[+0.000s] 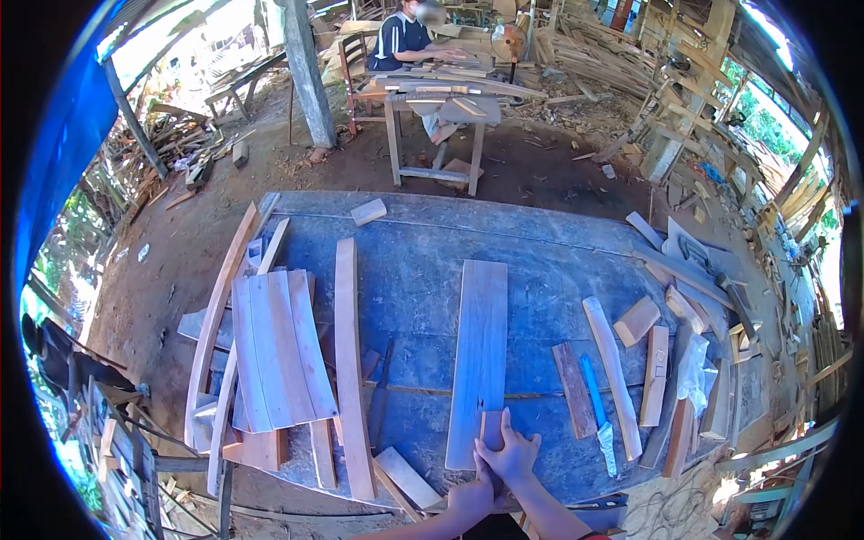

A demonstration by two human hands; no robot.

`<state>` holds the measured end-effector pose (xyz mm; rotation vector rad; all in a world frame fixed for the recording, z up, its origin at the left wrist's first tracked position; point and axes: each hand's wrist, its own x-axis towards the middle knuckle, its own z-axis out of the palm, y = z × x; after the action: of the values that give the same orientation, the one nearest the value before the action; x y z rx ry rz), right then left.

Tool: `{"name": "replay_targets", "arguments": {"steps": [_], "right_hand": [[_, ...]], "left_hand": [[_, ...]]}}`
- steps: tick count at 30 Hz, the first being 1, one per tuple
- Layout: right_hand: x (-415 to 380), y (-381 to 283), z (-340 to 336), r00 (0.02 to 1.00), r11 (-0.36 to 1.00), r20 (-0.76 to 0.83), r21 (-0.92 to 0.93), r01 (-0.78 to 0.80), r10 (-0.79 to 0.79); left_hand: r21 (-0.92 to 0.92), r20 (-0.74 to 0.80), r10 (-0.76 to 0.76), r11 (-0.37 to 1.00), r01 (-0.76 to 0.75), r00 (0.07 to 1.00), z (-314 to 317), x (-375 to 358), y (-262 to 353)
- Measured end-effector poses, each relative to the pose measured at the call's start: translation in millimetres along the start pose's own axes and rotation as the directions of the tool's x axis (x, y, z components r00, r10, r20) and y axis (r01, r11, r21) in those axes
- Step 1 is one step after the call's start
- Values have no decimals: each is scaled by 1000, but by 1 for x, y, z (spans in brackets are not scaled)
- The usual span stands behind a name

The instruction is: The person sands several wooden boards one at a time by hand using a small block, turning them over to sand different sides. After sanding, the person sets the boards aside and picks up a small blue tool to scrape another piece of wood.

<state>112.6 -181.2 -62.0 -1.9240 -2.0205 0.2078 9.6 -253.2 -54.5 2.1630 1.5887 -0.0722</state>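
Note:
A long flat wooden board [482,333] lies lengthwise on the blue table in front of me. On its near end rests a small brown wooden block [491,425]. My right hand [513,455] is closed around the block, thumb on one side and fingers on the other. My left hand [472,497] is closed at the block's near end, with a finger or thumb stretched along its left side. Part of the block is hidden under both hands.
On the left of the table [414,234] lie a panel of joined boards [281,346] and a long curved strip [349,360]. Several offcuts, a blue-handled tool [592,387] and a hammer [733,292] lie right. Another person [400,43] sits at a far workbench [432,99].

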Motion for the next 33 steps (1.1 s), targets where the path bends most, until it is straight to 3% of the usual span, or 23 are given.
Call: {"name": "replay_targets", "arguments": {"steps": [2, 4, 8, 13, 16, 19, 24, 25, 31, 33], "right_hand": [[19, 3, -1, 999, 1000, 40, 3, -21, 21], [49, 7, 5, 1000, 1000, -5, 22, -5, 6], [128, 13, 21, 998, 998, -60, 56, 38, -34], [283, 26, 27, 997, 999, 73, 23, -41, 39], [380, 23, 32, 980, 994, 172, 11, -107, 103], [422, 22, 31, 971, 994, 214, -18, -108, 110], [356, 4, -9, 984, 989, 161, 114, -95, 76], [327, 6, -5, 993, 985, 102, 158, -72, 56], [124, -4, -9, 992, 996, 128, 87, -35, 24], [65, -3, 3, 979, 988, -136, 26, 155, -150]], "left_hand": [[-14, 18, -6, 1000, 6, 1000, -6, 18, -1], [-115, 12, -7, 993, 9, 1000, -16, 45, -6], [-119, 14, -81, 989, 82, 997, -34, 117, -22], [-122, -113, -168, 980, 155, 979, -107, 255, -42], [-60, -58, -223, 974, 220, 973, -157, 343, -65], [6, -42, -255, 967, 255, 966, -191, 371, -66], [9, -81, -246, 969, 248, 966, -191, 292, -45], [16, -71, -232, 972, 234, 970, -177, 266, -40], [-141, 12, -181, 973, 181, 983, -69, 95, -12], [-135, -7, -194, 972, 191, 981, -41, 46, -2]]}}
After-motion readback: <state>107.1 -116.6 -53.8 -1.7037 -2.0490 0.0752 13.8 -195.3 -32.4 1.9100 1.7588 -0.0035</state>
